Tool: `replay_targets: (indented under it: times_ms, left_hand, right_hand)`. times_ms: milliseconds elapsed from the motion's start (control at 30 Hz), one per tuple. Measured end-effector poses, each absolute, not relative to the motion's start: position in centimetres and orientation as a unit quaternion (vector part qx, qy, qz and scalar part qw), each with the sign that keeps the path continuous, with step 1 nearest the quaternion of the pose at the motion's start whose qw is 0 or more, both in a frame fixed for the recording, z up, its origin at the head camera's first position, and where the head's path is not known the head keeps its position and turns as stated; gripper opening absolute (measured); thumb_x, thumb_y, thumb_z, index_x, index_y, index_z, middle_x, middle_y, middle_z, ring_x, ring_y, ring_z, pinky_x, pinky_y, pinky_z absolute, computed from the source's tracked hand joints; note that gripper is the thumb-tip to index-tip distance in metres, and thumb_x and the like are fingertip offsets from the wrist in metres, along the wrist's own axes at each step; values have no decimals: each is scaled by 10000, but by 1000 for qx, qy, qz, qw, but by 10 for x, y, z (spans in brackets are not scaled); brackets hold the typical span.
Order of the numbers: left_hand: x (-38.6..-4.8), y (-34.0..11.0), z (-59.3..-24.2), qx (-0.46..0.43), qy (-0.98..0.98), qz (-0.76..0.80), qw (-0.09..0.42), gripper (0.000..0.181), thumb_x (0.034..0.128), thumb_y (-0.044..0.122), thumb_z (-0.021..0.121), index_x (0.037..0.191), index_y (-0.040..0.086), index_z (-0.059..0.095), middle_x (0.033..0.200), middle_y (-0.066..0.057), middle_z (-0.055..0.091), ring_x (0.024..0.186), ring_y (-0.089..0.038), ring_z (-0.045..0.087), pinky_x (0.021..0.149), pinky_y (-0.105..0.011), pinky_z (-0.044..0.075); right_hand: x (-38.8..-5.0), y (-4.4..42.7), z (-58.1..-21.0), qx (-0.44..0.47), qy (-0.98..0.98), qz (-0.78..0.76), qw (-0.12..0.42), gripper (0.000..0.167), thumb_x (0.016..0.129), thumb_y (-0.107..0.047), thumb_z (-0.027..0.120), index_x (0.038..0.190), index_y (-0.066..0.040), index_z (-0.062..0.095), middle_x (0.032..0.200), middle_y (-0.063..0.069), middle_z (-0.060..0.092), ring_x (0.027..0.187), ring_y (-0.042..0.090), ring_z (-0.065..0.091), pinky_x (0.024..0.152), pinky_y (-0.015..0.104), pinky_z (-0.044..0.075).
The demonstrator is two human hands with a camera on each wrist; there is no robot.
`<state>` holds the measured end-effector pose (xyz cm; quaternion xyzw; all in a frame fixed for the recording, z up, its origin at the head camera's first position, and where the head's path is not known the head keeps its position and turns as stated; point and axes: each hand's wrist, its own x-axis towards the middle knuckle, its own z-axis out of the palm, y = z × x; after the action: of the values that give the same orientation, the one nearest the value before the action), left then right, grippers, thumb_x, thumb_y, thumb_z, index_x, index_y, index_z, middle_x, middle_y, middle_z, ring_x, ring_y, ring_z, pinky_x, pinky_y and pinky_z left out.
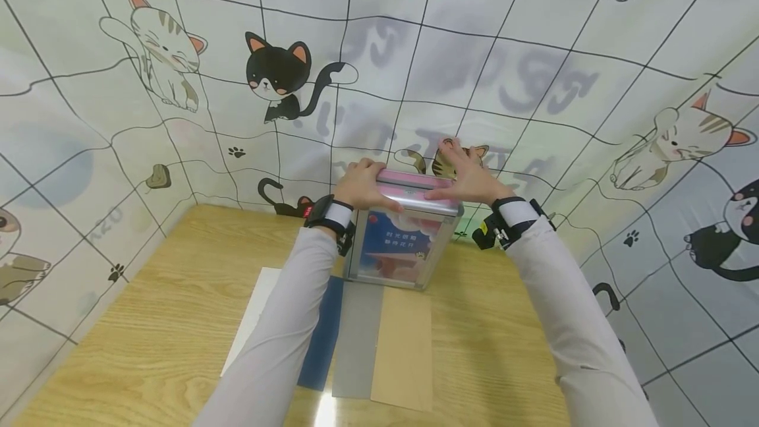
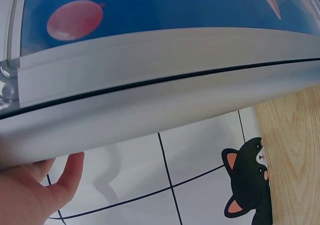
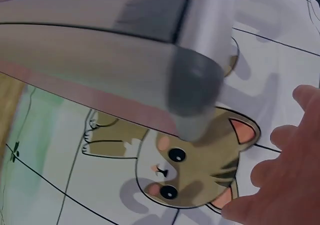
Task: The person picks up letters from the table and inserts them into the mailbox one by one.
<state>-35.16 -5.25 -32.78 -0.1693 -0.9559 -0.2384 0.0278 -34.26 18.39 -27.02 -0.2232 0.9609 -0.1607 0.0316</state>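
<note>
A metal-framed box [image 1: 394,246] with a blue and pink printed front stands upright near the back wall. At its top left edge lies my left hand [image 1: 363,184], thumb along the front and fingers over the top. My right hand [image 1: 471,176] is at the top right, fingers spread and raised, the thumb at the lid's edge. In the left wrist view, fingers [image 2: 74,175] show beside the silver frame [image 2: 100,125]. The right wrist view shows the right fingers [image 3: 285,160] apart from the box's grey corner [image 3: 195,80].
Flat strips lie on the wooden table [image 1: 196,282] in front of the box: white [image 1: 261,298], blue [image 1: 323,341], grey [image 1: 358,341] and tan [image 1: 403,348]. A cat-patterned sheet [image 1: 379,84] hangs behind and at the sides.
</note>
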Motion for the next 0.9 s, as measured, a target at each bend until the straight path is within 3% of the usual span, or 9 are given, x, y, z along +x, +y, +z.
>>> replay_targets:
  times_ms: [167, 667, 767, 900]
  left_hand:
    - [-350, -52, -327, -168, -956, -241, 27, 1090, 511, 690, 712, 1385, 138, 367, 1360, -79, 366, 1213, -264, 342, 938, -427, 397]
    - [-352, -48, -326, -176, -954, -241, 28, 1039, 552, 634, 724, 1391, 144, 357, 1363, -81, 368, 1187, -267, 359, 902, -412, 418]
    - [-354, -49, -328, -176, -953, -244, 30, 1047, 544, 641, 725, 1389, 144, 359, 1362, -82, 365, 1186, -267, 355, 901, -412, 418]
    - [-356, -52, -332, -173, -953, -246, 34, 1041, 540, 630, 734, 1383, 143, 365, 1354, -84, 369, 1173, -265, 353, 898, -409, 418]
  right_hand:
    - [-343, 180, -290, -234, 957, -161, 55, 1117, 682, -604, 666, 1471, -175, 3, 1495, 166, -140, 1289, 498, -170, 939, 735, 8]
    - [-345, 180, -313, -196, 966, -163, 39, 1153, 590, -540, 767, 1471, -211, 100, 1510, 164, -54, 1272, 544, -133, 937, 735, 89]
    - [-346, 177, -315, -191, 965, -178, 31, 1141, 577, -520, 781, 1467, -202, 142, 1511, 162, 29, 1297, 540, -27, 959, 691, 182]
    - [-347, 173, -320, -195, 959, -207, 26, 1101, 571, -471, 800, 1453, -170, 214, 1432, 165, 228, 1206, 411, 332, 915, 527, 368]
